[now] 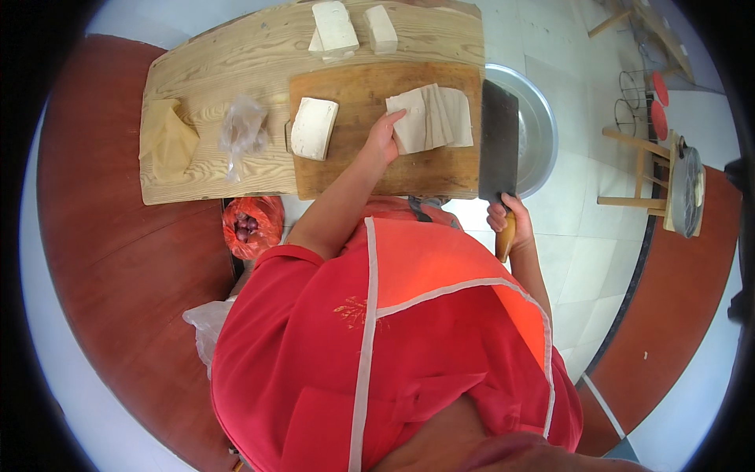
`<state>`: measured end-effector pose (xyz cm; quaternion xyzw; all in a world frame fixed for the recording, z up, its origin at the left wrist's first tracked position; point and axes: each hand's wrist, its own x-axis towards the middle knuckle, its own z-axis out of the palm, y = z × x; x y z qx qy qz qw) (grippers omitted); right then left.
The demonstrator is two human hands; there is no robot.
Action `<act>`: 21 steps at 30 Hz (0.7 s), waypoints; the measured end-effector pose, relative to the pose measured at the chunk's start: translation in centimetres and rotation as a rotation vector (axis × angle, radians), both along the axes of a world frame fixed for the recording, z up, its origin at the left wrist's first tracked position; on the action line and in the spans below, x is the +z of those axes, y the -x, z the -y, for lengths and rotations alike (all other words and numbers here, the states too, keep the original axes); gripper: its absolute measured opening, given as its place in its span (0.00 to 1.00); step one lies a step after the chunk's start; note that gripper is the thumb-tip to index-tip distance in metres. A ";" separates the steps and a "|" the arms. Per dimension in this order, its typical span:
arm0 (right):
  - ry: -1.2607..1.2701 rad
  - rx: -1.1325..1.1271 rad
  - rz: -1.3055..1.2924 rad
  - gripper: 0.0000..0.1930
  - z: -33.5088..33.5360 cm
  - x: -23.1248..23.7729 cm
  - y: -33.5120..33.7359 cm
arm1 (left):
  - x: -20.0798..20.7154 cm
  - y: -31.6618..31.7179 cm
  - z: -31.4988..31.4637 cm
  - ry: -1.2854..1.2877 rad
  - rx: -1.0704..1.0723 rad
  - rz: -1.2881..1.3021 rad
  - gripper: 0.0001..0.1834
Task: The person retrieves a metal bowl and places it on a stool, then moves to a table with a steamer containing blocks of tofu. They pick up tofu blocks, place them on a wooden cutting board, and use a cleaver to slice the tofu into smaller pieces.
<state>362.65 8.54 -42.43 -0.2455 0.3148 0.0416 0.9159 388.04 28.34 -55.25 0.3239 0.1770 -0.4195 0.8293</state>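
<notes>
Looking down at a dark wooden chopping board [362,169] set on a pale pine table [212,71]. The left hand [383,139] lies flat, fingers together, pressing the near edge of a fanned stack of pale tofu slices [436,116] on the board's right half. The right hand [510,220] is wrapped tight round the wooden handle of a broad dark cleaver [498,141], held off the board's right edge, over a round metal basin [539,130]. I'd guess those slices are soft, wet and crumbly, so steady them from above with a light palm, no pinching. An uncut white tofu block [314,128] sits to the left.
</notes>
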 end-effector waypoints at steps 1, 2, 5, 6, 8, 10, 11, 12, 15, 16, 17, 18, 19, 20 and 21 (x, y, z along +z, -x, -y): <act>-0.003 -0.023 -0.009 0.06 0.0 -0.2 0.9 | -0.3 -0.3 0.1 -0.007 -0.025 -0.010 0.21; -0.019 -0.047 -0.010 0.06 -0.1 -0.4 1.9 | -0.6 -0.6 0.1 -0.035 -0.043 0.077 0.21; -0.017 -0.091 -0.047 0.06 -0.4 -1.2 4.5 | -1.3 -1.0 0.3 -0.131 -0.060 0.201 0.22; -0.007 -0.099 -0.058 0.06 -0.6 -1.5 5.2 | -1.4 -0.9 0.4 -0.157 -0.015 0.195 0.22; -0.025 -0.123 -0.076 0.07 -0.9 -1.9 6.5 | -1.4 -0.7 0.4 -0.153 0.024 0.116 0.22; -0.049 -0.133 -0.091 0.07 -1.2 -2.3 7.5 | -1.1 -0.5 0.2 -0.089 0.003 -0.027 0.21; -0.042 -0.142 -0.095 0.08 -1.4 -2.4 7.8 | -0.9 -0.4 0.0 -0.053 -0.004 -0.050 0.21; -0.034 -0.150 -0.100 0.08 -1.5 -2.5 8.2 | -0.7 -0.5 -0.1 -0.013 -0.021 -0.077 0.21; -0.062 -0.166 -0.125 0.08 -1.8 -2.6 8.9 | -0.1 -0.8 0.0 -0.099 -0.096 0.109 0.20; -0.095 -0.160 -0.115 0.08 -1.9 -2.6 9.0 | 0.0 -1.0 0.2 -0.148 -0.122 0.225 0.20; -0.069 -0.171 -0.123 0.08 -1.9 -2.6 9.1 | 0.0 -1.0 0.4 -0.181 -0.122 0.237 0.20; -0.060 -0.171 -0.113 0.08 -2.0 -2.7 9.1 | -0.1 -1.1 0.6 -0.205 -0.116 0.255 0.20; -0.050 -0.169 -0.103 0.08 -2.1 -2.7 9.2 | -0.2 -1.1 0.7 -0.231 -0.116 0.270 0.20; -0.062 -0.174 -0.100 0.08 -2.1 -2.8 9.2 | -0.4 -1.1 0.8 -0.217 -0.097 0.229 0.21; -0.074 -0.180 -0.099 0.07 -2.2 -2.9 9.3 | -0.6 -1.1 0.8 -0.206 -0.086 0.183 0.21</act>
